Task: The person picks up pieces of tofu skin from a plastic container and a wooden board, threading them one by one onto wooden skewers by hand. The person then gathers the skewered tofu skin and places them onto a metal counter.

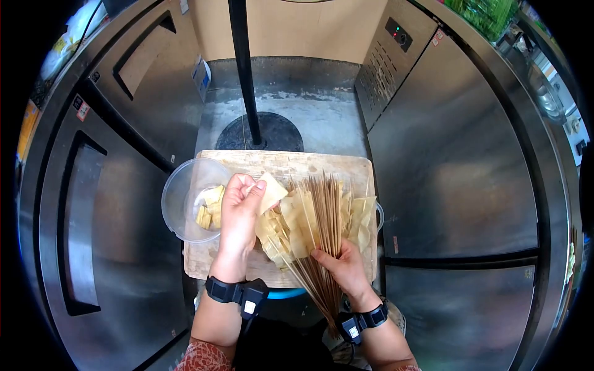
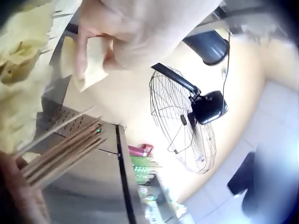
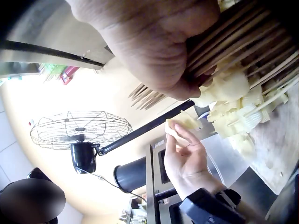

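The left hand pinches a pale yellow sheet between thumb and fingers, raised above the middle of the board. The right hand is clenched round a bundle of sticks, whose far ends reach over a pile of similar sheets on the board's right half. At the board's left edge is a clear tub with folded yellow pieces inside. Beyond the board's far edge stands a black pole; steel cabinets flank both sides.
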